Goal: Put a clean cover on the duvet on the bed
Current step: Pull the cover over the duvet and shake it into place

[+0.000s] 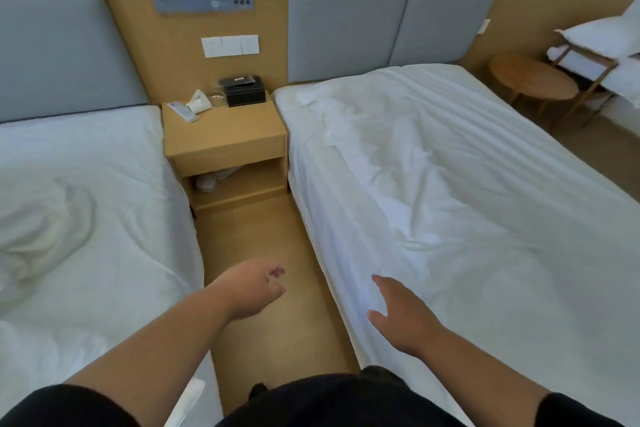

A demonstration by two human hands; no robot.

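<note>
Since left hand (254,291) hangs loosely curled, empty, over the aisle and right hand (398,312) hovers flat-fingered at the duvet (450,184) edge on the rt bed, I'd flag risk: one-handed pull drags it off.

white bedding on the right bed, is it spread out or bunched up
Spread out. The white bedding lies over the whole top of the right bed with only shallow wrinkles, and hangs down its near side.
</note>
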